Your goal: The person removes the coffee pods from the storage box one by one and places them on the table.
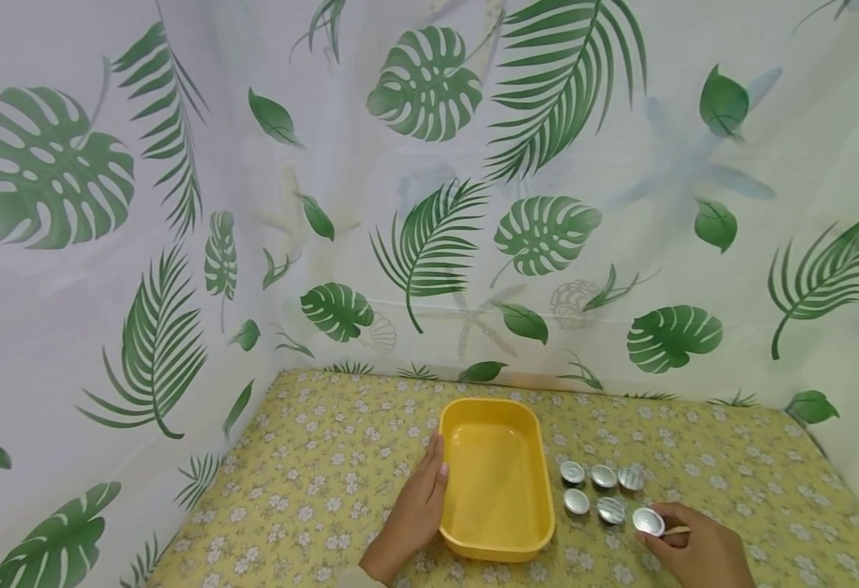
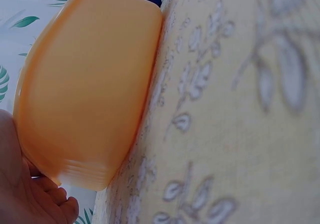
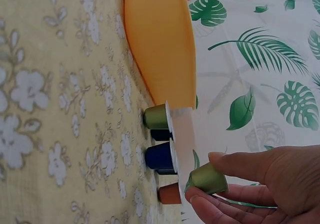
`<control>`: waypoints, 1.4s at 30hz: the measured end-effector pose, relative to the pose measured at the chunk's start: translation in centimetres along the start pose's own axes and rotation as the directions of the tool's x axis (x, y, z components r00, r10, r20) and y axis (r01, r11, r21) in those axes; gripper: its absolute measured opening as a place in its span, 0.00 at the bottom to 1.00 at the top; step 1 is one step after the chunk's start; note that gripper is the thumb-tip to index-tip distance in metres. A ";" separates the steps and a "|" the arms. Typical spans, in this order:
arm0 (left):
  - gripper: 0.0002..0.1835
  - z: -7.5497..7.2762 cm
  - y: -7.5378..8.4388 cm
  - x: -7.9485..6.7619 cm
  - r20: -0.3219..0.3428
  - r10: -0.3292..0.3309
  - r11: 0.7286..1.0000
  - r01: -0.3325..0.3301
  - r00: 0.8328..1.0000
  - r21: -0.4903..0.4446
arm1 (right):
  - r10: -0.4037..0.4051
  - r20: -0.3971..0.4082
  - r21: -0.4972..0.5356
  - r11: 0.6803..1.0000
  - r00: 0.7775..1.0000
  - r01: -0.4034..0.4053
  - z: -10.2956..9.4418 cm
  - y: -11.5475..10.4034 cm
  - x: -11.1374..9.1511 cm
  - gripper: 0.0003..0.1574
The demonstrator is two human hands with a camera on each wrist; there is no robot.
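A yellow plastic tub (image 1: 499,490) stands on the floral cloth. My left hand (image 1: 415,506) holds the tub's left side at the rim; in the left wrist view its fingers (image 2: 55,199) curl beside the outer wall. To the right of the tub, my right hand (image 1: 705,543) pinches a green coffee capsule (image 3: 209,178) between thumb and fingers, its silver foil lid (image 1: 648,521) facing up. Several more capsules stand foil up in two rows just left of that hand, among them a green one (image 3: 156,117), a dark blue one (image 3: 160,156) and a brown one (image 3: 170,194).
Yellow flowered cloth (image 1: 312,490) covers the table. Behind it and along the left hangs a white curtain (image 1: 341,245) printed with green leaves, reaching down to the table's edges.
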State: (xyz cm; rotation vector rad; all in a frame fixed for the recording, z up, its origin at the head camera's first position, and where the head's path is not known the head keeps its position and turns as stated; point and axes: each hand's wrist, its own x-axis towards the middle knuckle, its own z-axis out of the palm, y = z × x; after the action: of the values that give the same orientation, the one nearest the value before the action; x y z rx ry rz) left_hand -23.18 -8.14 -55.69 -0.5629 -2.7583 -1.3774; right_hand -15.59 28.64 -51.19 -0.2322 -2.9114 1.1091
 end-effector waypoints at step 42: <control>0.31 0.1 -0.1 0.0 0.008 -0.012 1.000 0.012 1.000 -0.021 | -0.050 0.147 -0.030 0.998 0.988 0.055 0.9 2.5 3.6 0.27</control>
State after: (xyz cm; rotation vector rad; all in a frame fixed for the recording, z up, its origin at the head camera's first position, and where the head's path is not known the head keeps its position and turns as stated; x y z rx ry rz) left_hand -23.24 -8.12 -55.78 -0.5549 -2.7614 -1.4114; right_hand -18.86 30.42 -53.59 -0.0768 -3.0459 1.1152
